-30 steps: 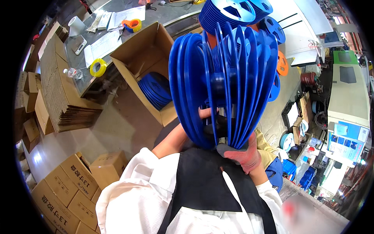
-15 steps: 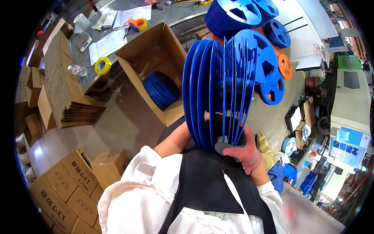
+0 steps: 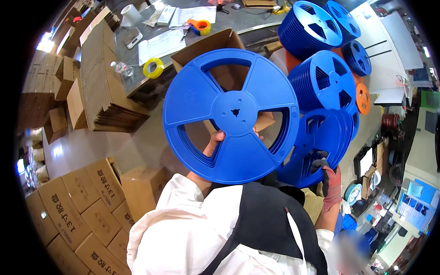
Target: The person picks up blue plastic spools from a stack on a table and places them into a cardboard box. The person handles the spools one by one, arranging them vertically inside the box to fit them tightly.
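My left hand [image 3: 214, 141], bare, grips a small stack of large blue plastic reels [image 3: 243, 158]. The front reel's round face is turned up toward me. The thumb shows in one cut-out and fingertips in another; the palm is hidden. To the right, my right hand [image 3: 332, 185], in a red and grey glove, is closed on the edge of a second bunch of blue reels [image 3: 293, 167], which are tilted and fanned apart. Behind the left-hand reels stands an open cardboard box [image 3: 197, 51], mostly covered by them.
Tall stacks of blue reels [image 3: 311, 27] and an orange reel [image 3: 363, 98] stand at the far right. Flattened cartons [image 3: 103, 91] lean by a grey table [image 3: 130, 85] bearing yellow tape [image 3: 153, 68], papers and a bottle. Sealed cartons [image 3: 78, 206] are piled at lower left.
The reels held together before me are now in two bunches. My left hand's bunch has swung face-up over the box; my right hand has moved right with the others.
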A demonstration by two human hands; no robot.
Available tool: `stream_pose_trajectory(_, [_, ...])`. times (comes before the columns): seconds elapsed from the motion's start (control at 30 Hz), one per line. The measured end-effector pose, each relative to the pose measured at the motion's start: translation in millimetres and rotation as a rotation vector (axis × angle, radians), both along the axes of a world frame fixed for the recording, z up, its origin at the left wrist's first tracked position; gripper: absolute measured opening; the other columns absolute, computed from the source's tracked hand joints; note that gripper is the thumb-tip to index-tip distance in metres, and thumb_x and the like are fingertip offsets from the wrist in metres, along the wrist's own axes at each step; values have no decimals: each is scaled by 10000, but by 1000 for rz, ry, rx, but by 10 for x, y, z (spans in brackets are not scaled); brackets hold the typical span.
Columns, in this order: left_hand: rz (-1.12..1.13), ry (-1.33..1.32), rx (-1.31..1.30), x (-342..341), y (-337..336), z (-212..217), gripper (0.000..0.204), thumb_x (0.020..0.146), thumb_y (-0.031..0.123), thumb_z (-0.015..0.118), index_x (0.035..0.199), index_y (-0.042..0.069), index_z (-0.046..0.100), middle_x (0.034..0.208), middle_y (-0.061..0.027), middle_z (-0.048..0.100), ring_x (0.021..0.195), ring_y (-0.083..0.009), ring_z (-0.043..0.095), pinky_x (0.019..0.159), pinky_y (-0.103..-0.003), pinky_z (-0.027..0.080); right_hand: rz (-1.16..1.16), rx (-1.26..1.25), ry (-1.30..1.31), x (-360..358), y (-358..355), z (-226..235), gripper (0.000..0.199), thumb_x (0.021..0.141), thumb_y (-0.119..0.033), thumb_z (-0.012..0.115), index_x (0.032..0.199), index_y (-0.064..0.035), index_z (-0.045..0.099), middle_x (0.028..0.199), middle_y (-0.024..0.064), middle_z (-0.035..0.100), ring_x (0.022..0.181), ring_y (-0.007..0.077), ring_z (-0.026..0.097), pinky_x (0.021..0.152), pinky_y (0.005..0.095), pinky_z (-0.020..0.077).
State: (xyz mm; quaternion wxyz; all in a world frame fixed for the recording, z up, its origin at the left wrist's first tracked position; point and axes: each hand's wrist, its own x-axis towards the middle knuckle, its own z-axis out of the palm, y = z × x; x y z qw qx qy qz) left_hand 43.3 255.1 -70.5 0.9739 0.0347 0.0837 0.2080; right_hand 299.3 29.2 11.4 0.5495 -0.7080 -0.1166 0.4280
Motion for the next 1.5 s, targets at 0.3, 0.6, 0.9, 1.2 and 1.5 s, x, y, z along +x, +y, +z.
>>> stream_pose_trajectory(0.3, [54,-226,56,-19,21,-368,784,694,475,773,1269,31,480,1139,-93,513,1170,-245,518,1136,-429,316,-144,-162,90,256,-514,-701,344,885,-215,593,1158,-14,532,920,145,665,798,236,634,729,339,500])
stream_pose_trajectory(0.6, [49,245,-98,-151,215,-666,614,783,328,719,1273,28,503,1195,-147,576,1096,-283,578,985,-428,470,-97,-205,-238,195,-1032,-1175,303,910,-187,566,1165,-26,543,977,147,672,858,243,652,771,361,517])
stream_pose_trajectory(0.9, [161,648,48,285,596,-1849,590,867,341,633,1366,99,432,1309,-158,525,1168,-303,534,959,-462,474,-274,-327,-200,40,-1181,-1228,376,861,-101,621,1215,-15,532,1052,105,635,874,199,617,789,295,506])
stream_pose_trajectory(1.2, [119,1027,-424,-464,141,-2716,808,917,635,362,1513,239,-14,1568,-168,-31,1413,-462,-33,1130,-549,21,-525,-168,-235,-138,-870,-697,460,858,-93,599,1290,13,482,1069,117,638,895,202,617,815,295,492])
stream_pose_trajectory(1.5, [37,1167,-20,-659,108,-2541,614,919,446,538,1401,106,370,1322,-113,506,1057,-250,558,870,-354,440,-434,280,-53,-8,-522,-21,385,912,-154,558,1244,25,486,1003,122,621,861,228,592,796,346,476])
